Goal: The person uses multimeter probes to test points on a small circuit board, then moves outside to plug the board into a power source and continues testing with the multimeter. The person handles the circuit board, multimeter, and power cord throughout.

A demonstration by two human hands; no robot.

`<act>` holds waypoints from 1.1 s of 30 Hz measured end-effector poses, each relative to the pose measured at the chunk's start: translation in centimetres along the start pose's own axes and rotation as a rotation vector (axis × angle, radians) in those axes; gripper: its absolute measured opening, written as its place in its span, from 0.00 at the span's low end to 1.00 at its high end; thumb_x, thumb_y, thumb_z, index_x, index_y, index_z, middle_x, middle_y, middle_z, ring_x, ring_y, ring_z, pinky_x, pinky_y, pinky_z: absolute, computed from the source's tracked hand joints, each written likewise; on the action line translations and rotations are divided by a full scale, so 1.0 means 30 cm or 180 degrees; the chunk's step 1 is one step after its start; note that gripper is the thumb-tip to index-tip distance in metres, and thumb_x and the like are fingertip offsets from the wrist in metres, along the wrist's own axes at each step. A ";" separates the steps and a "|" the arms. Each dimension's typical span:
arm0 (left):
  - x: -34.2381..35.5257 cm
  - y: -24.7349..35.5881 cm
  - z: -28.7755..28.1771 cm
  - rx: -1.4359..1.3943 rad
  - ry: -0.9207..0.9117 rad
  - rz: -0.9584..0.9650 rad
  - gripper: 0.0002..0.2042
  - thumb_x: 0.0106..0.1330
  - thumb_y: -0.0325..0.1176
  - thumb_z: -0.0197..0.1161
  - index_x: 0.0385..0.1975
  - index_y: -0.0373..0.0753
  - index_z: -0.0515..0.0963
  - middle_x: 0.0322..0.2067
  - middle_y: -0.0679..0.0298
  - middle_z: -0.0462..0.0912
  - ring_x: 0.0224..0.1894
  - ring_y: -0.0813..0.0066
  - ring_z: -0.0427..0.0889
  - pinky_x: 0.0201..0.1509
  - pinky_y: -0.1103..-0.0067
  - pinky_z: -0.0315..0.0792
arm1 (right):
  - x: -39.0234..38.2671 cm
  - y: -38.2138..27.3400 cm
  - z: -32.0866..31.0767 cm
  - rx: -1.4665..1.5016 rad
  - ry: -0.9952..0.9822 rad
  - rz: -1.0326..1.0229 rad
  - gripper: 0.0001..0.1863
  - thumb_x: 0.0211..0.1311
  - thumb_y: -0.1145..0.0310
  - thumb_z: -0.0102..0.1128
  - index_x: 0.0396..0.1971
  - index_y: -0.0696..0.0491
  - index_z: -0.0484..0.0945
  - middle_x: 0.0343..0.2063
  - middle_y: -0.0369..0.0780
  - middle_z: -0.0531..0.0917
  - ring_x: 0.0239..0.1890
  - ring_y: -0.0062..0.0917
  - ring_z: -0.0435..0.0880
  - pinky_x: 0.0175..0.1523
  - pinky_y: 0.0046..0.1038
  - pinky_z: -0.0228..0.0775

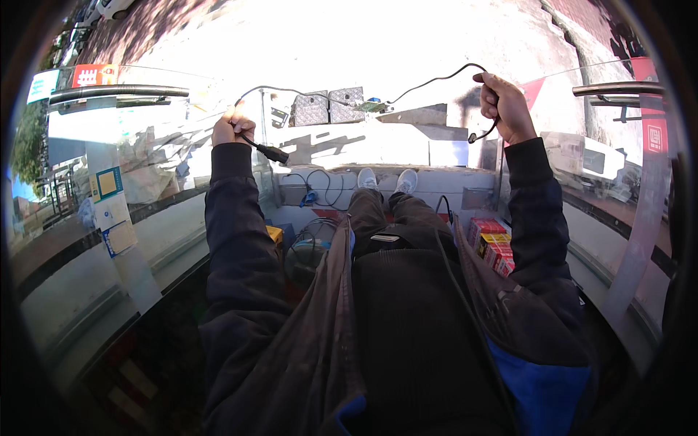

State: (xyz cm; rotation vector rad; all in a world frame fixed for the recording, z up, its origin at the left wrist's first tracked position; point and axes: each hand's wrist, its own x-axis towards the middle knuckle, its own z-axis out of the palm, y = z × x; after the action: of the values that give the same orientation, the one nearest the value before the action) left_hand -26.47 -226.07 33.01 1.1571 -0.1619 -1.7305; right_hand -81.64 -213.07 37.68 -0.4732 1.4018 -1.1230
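Observation:
A thin black cable (443, 76) stretches between my raised hands, with a small green circuit board (372, 106) with a blue part hanging near its middle. My left hand (234, 129) is closed round the left stretch of cable. Below those fingers dangles a thick black plug (275, 154). My right hand (504, 107) is closed in a fist on the other stretch. A short tail with a small dark connector (474, 136) hangs beside it. Strong sunlight washes out part of my left fingers.
Glass door panels with metal handles (120, 91) stand open on both sides. Two quilted silver mats (329, 107) lie outside on bright ground. By my shoes (367, 179) is a step with loose cables (323, 190); red and yellow boxes (494, 243) stand at right.

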 end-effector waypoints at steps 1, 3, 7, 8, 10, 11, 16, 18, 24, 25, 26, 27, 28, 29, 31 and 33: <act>0.023 -0.011 0.003 -0.0184 0.0291 0.0204 0.07 0.76 0.26 0.49 0.38 0.36 0.75 0.18 0.72 0.65 0.17 0.83 0.61 0.27 0.81 0.64 | 0.016 -0.005 -0.013 -0.0085 -0.0044 -0.0018 0.16 0.82 0.64 0.50 0.49 0.63 0.78 0.21 0.28 0.64 0.20 0.14 0.60 0.28 0.22 0.57; 0.070 0.009 0.008 -0.0119 0.0346 0.0360 0.15 0.78 0.29 0.51 0.23 0.46 0.63 0.16 0.73 0.62 0.15 0.81 0.59 0.24 0.79 0.62 | 0.055 -0.015 -0.032 -0.0210 -0.0111 -0.0057 0.16 0.82 0.64 0.49 0.50 0.63 0.78 0.21 0.28 0.64 0.20 0.14 0.60 0.29 0.22 0.57; 0.138 0.033 -0.040 0.0022 -0.0226 0.0519 0.14 0.78 0.30 0.50 0.24 0.46 0.66 0.16 0.73 0.62 0.15 0.81 0.60 0.23 0.80 0.62 | 0.131 -0.016 -0.044 -0.0353 -0.0141 0.0054 0.17 0.83 0.64 0.48 0.51 0.64 0.78 0.21 0.28 0.65 0.20 0.13 0.61 0.29 0.21 0.57; 0.156 0.041 -0.057 0.0002 -0.0223 0.0527 0.15 0.78 0.31 0.50 0.24 0.45 0.67 0.16 0.73 0.62 0.14 0.81 0.60 0.23 0.80 0.62 | 0.156 -0.015 -0.041 -0.0378 -0.0191 0.0075 0.17 0.83 0.63 0.48 0.51 0.64 0.78 0.21 0.27 0.65 0.20 0.13 0.61 0.29 0.20 0.56; 0.204 0.057 -0.090 -0.0026 -0.0229 0.0550 0.15 0.79 0.31 0.50 0.24 0.45 0.67 0.16 0.73 0.62 0.14 0.81 0.60 0.22 0.80 0.62 | 0.220 -0.001 -0.020 -0.0498 -0.0159 0.0032 0.18 0.82 0.63 0.48 0.52 0.63 0.78 0.21 0.27 0.64 0.18 0.12 0.61 0.27 0.20 0.55; 0.229 0.064 -0.108 -0.0043 -0.0239 0.0575 0.15 0.79 0.31 0.50 0.24 0.45 0.67 0.16 0.73 0.62 0.15 0.81 0.60 0.23 0.80 0.62 | 0.255 0.008 -0.010 -0.0505 -0.0122 0.0051 0.18 0.82 0.63 0.49 0.52 0.63 0.78 0.20 0.27 0.64 0.18 0.12 0.61 0.26 0.21 0.54; 0.400 0.057 -0.263 -0.0150 -0.0295 0.0635 0.15 0.79 0.32 0.50 0.24 0.45 0.67 0.17 0.73 0.62 0.15 0.81 0.60 0.24 0.79 0.62 | 0.487 0.097 0.071 -0.0687 -0.0374 -0.0069 0.19 0.82 0.63 0.48 0.52 0.65 0.78 0.18 0.27 0.63 0.15 0.12 0.58 0.24 0.20 0.53; 0.490 0.038 -0.347 -0.0223 -0.0293 0.0655 0.15 0.79 0.32 0.49 0.24 0.45 0.67 0.17 0.73 0.62 0.16 0.81 0.60 0.24 0.79 0.62 | 0.605 0.140 0.115 -0.0796 -0.0318 0.0059 0.18 0.83 0.63 0.48 0.50 0.63 0.78 0.17 0.26 0.63 0.15 0.11 0.59 0.24 0.20 0.53; 0.727 -0.002 -0.590 -0.0393 -0.0150 0.0547 0.15 0.80 0.32 0.49 0.25 0.45 0.67 0.18 0.72 0.62 0.17 0.80 0.61 0.26 0.79 0.62 | 0.966 0.332 0.344 -0.1150 -0.0548 0.0340 0.16 0.79 0.64 0.53 0.46 0.62 0.82 0.18 0.29 0.71 0.15 0.15 0.64 0.25 0.22 0.59; 0.753 -0.006 -0.621 -0.0401 -0.0128 0.0529 0.15 0.80 0.32 0.49 0.25 0.45 0.67 0.18 0.72 0.63 0.17 0.80 0.61 0.26 0.79 0.62 | 1.011 0.363 0.393 -0.1107 -0.0664 0.0356 0.16 0.79 0.64 0.53 0.47 0.62 0.82 0.18 0.29 0.70 0.16 0.15 0.64 0.25 0.22 0.58; 0.781 -0.008 -0.654 -0.0419 -0.0115 0.0524 0.15 0.80 0.33 0.49 0.25 0.45 0.67 0.18 0.72 0.63 0.17 0.80 0.61 0.26 0.79 0.62 | 1.060 0.407 0.453 -0.1176 -0.0608 0.0427 0.16 0.80 0.64 0.52 0.47 0.63 0.82 0.17 0.29 0.70 0.17 0.15 0.64 0.26 0.22 0.58; 0.812 -0.011 -0.687 -0.0429 -0.0101 0.0542 0.15 0.80 0.33 0.49 0.25 0.45 0.67 0.18 0.72 0.63 0.17 0.80 0.61 0.26 0.79 0.62 | 1.109 0.449 0.510 -0.1209 -0.0668 0.0435 0.17 0.80 0.64 0.52 0.47 0.63 0.82 0.17 0.30 0.69 0.17 0.15 0.64 0.27 0.22 0.58; 0.839 -0.019 -0.723 -0.0440 -0.0077 0.0547 0.15 0.80 0.33 0.49 0.25 0.45 0.67 0.18 0.72 0.63 0.17 0.80 0.61 0.26 0.79 0.62 | 1.162 0.487 0.561 -0.1316 -0.0675 0.0482 0.17 0.80 0.64 0.51 0.48 0.63 0.82 0.17 0.30 0.70 0.19 0.15 0.66 0.28 0.22 0.59; 0.863 -0.031 -0.762 -0.0431 -0.0056 0.0538 0.15 0.80 0.33 0.49 0.25 0.45 0.67 0.18 0.72 0.63 0.17 0.80 0.61 0.27 0.79 0.62 | 1.218 0.528 0.610 -0.1334 -0.0882 0.0428 0.17 0.79 0.64 0.51 0.50 0.63 0.82 0.18 0.30 0.71 0.20 0.15 0.68 0.30 0.22 0.60; 0.923 -0.063 -0.840 -0.0444 -0.0056 0.0525 0.15 0.81 0.33 0.49 0.25 0.45 0.67 0.18 0.72 0.63 0.18 0.80 0.61 0.27 0.79 0.62 | 1.331 0.618 0.702 -0.1531 -0.0842 0.0603 0.17 0.78 0.64 0.52 0.50 0.60 0.83 0.21 0.29 0.73 0.22 0.15 0.72 0.31 0.21 0.65; 0.969 -0.110 -0.915 -0.0425 -0.0071 0.0495 0.15 0.81 0.33 0.49 0.25 0.45 0.67 0.19 0.72 0.63 0.18 0.80 0.61 0.28 0.79 0.62 | 1.423 0.718 0.774 -0.1535 -0.0985 0.0674 0.16 0.78 0.63 0.53 0.51 0.58 0.85 0.21 0.30 0.73 0.23 0.15 0.72 0.31 0.22 0.66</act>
State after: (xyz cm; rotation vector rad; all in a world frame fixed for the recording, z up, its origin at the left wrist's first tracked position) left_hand -8.97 -236.68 -1.49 1.0017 -0.1438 -1.5928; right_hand -61.59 -246.62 1.66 -0.7846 1.4031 -0.5076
